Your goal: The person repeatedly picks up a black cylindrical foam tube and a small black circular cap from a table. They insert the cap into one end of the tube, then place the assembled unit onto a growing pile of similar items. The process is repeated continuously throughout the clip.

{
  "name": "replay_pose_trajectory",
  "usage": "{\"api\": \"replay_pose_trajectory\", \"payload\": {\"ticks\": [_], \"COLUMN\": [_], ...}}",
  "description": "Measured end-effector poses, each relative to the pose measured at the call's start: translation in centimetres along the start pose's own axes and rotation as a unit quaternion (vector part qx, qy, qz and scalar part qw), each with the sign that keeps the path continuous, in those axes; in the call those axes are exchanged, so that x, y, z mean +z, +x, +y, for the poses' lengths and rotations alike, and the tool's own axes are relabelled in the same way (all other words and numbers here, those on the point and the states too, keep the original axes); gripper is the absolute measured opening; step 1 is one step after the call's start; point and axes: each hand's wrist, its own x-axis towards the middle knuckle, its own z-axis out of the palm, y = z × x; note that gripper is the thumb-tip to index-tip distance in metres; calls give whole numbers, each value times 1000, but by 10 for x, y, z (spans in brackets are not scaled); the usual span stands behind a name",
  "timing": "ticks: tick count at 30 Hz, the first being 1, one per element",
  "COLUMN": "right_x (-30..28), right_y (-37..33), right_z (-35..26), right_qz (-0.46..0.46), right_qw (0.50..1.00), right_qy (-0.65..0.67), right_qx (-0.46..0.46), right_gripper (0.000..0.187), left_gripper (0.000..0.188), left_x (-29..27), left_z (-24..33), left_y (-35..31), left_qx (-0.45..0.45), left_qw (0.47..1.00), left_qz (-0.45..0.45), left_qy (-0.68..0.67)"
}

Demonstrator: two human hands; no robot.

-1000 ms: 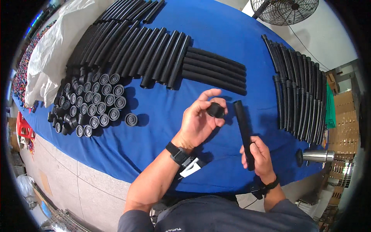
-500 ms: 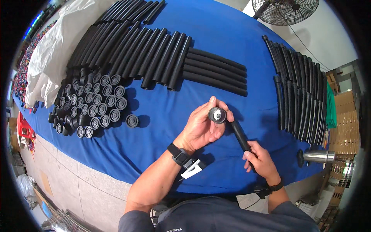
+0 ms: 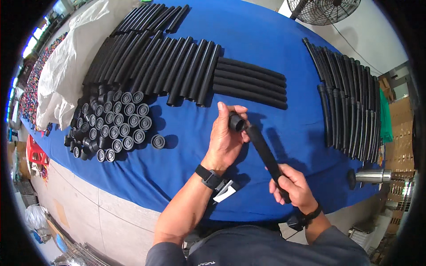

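Left hand [image 3: 225,144] pinched cap [image 3: 233,120] | right hand [image 3: 293,186], apart, gripped tube [image 3: 265,153] | between them, cap's mouth had turned toward tube's tip, seemingly aligning both

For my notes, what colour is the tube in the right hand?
Black; the tube shows best in the head view.

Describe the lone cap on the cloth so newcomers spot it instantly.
On the blue cloth, find the cluster of round black caps at the left. Right of it lies the lone cap, ringed face up; unlike its neighbours, it stands apart.
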Motion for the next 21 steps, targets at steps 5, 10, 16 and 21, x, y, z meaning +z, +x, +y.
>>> {"api": "replay_pose_trajectory", "payload": {"ticks": [5, 10, 16, 21], "right_x": [9, 19, 21, 27], "right_y": [19, 18, 19, 17], "right_z": [15, 17, 13, 13], "right_qz": [-46, -32, -31, 0], "right_qw": [997, 993, 994, 998], "right_qy": [69, 100, 85, 32], "right_qx": [3, 54, 67, 61], "right_gripper": [41, 49, 41, 40], "left_gripper": [61, 59, 44, 39], "left_x": [-5, 0, -5, 3], "left_z": [-2, 3, 3, 2], "left_y": [3, 2, 2, -2], "left_qx": [7, -15, 0, 57], "left_qw": [999, 997, 999, 997], "left_qz": [-30, -17, 4, 38], "left_qy": [-36, -73, -35, 28]}}
